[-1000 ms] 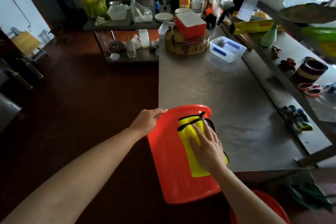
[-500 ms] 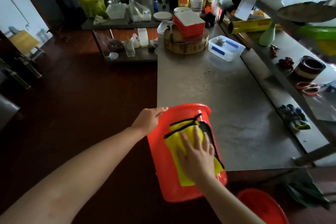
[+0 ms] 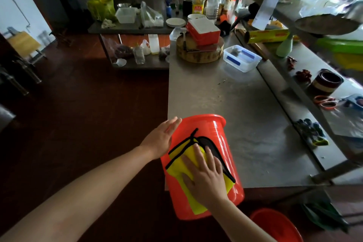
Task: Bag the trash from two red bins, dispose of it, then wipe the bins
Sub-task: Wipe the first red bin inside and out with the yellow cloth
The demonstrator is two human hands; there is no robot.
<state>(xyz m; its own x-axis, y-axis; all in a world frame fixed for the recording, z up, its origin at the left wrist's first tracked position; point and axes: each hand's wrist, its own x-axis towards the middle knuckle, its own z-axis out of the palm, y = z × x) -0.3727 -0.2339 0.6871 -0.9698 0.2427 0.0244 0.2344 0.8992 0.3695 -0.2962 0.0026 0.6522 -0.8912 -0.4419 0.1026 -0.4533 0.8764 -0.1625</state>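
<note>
My right hand (image 3: 206,177) presses a yellow, black-edged cloth (image 3: 176,167) flat against the side of a red plastic bin (image 3: 222,139) tipped over the steel table's (image 3: 225,100) corner. My left hand (image 3: 161,139), fingers straight, rests against the bin's wall near the rim.

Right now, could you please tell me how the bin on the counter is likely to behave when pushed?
Probably apt to roll: the bin lies on its round side, partly over the counter edge. Likely light, since a flat left hand steadies it. Its glossy plastic may be slippery under the cloth.
</note>
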